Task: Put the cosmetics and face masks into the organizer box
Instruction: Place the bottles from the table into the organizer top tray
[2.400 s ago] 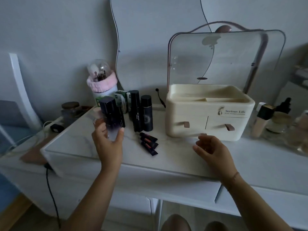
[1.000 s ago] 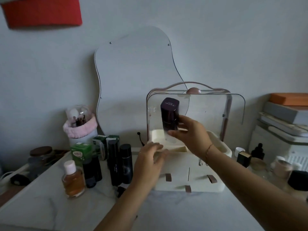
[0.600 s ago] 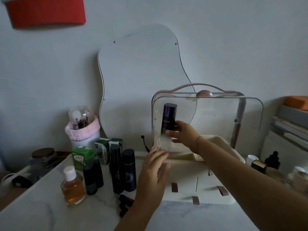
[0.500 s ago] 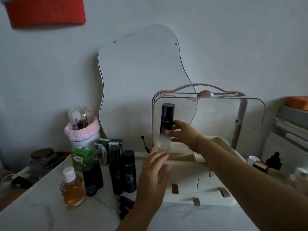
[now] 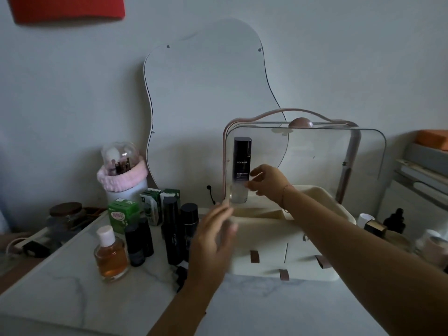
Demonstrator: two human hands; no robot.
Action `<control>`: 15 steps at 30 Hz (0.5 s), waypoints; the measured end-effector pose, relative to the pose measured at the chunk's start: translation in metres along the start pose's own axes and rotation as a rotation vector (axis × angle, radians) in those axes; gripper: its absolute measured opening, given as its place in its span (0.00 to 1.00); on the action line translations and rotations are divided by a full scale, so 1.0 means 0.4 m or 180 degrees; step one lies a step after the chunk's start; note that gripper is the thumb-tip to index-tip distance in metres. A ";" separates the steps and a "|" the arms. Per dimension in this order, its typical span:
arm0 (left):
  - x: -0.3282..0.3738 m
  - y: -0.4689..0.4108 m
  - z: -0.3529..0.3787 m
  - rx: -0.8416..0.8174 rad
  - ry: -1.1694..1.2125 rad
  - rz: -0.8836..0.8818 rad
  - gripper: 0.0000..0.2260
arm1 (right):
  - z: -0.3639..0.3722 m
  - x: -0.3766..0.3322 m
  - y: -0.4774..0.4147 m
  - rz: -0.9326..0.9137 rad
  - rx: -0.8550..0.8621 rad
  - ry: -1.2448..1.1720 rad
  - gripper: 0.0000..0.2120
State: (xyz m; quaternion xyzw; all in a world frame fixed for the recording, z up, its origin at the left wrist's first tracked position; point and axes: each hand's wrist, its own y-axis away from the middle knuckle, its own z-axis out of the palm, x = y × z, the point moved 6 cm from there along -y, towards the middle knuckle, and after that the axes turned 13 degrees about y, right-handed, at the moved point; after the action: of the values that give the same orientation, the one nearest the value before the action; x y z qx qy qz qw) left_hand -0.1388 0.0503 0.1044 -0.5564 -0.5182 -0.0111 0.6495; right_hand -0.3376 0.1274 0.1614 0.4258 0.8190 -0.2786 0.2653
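Observation:
The cream organizer box [image 5: 266, 263] stands on the marble table with its clear lid [image 5: 315, 154] raised. A tall dark bottle with a clear base [image 5: 241, 161] stands upright in the box's back left corner. My right hand [image 5: 264, 180] is just right of it, fingers spread and blurred, fingertips at the bottle's side. My left hand [image 5: 213, 241] hovers open in front of the box's left end. Left of the box stand two tall black bottles [image 5: 173, 229], smaller dark bottles [image 5: 138, 241], green cartons [image 5: 122, 214] and an amber bottle [image 5: 110, 258].
Dark tubes [image 5: 180, 272] lie on the table below my left hand. A brush holder with a pink band [image 5: 121, 170] and a wavy mirror [image 5: 206, 105] stand at the back. More bottles and jars [image 5: 374, 227] crowd the right side. A brown-lidded glass jar [image 5: 65, 214] sits far left.
The bottle went from my left hand to my right, was lowered into the box's back left corner, and my right fingers have spread off it. My left hand drew back from the box.

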 end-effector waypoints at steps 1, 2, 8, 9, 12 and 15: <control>-0.001 0.003 -0.040 0.0382 -0.0046 0.0040 0.16 | -0.013 -0.005 0.011 -0.0040 0.0136 0.0209 0.19; -0.006 0.007 -0.081 0.0779 -0.0087 0.0070 0.17 | -0.029 -0.012 0.029 -0.0116 0.0322 0.0352 0.19; -0.119 0.022 -0.200 0.1421 -0.0121 -0.0727 0.25 | -0.081 -0.023 0.226 -0.0683 0.1007 0.0269 0.14; -0.143 0.020 -0.201 0.1331 -0.0091 -0.0899 0.26 | -0.078 -0.012 0.254 -0.0689 0.1006 0.0340 0.13; -0.201 0.011 -0.204 0.1102 -0.0038 -0.1257 0.27 | -0.075 0.020 0.307 -0.0656 0.1088 0.0615 0.13; -0.244 0.008 -0.205 0.0917 -0.0039 -0.1447 0.27 | -0.086 0.034 0.321 -0.0613 0.1191 0.0568 0.12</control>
State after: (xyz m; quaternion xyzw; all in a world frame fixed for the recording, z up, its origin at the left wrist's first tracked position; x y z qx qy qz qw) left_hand -0.1281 -0.0634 0.0479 -0.3277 -0.6299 -0.0794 0.6996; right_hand -0.2426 0.2202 0.1469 0.4104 0.8101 -0.4109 0.0804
